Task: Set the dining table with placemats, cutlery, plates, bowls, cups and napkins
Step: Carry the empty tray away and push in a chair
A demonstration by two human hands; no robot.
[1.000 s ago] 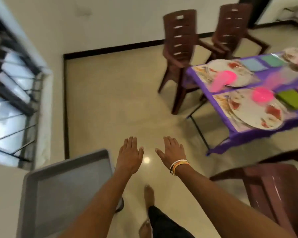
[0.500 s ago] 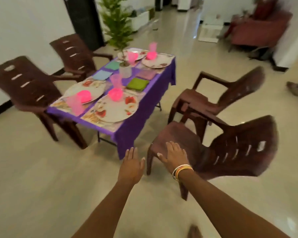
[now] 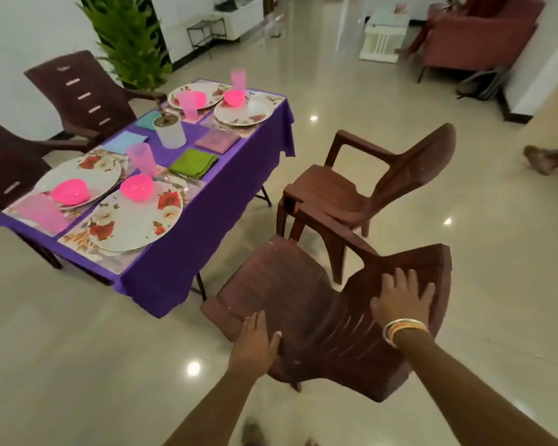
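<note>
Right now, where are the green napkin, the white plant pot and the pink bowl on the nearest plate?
green napkin (image 3: 194, 163): head view, middle of the fold.
white plant pot (image 3: 171, 136): head view, front wall.
pink bowl (image 3: 137, 188): head view, outer side.

Head-worn wide-angle view, forward and down, close above brown chair (image 3: 287, 284), table (image 3: 174, 268) left.

Floor (image 3: 368, 140): glossy cream tile with bright reflected light spots.
Walls (image 3: 20, 33): white.
Bench (image 3: 207, 226): purple cloth, black folding legs.
Brown plastic seating: nearest armchair (image 3: 303, 317) and second armchair (image 3: 351, 188), both set apart from the bench; left armchair (image 3: 84, 91) and edge armchair (image 3: 0, 169) across it.
Rear: reddish sofa (image 3: 477, 33), white cabinet (image 3: 242, 17), black wire rack (image 3: 207, 30), white slatted stand (image 3: 384, 40).
</note>
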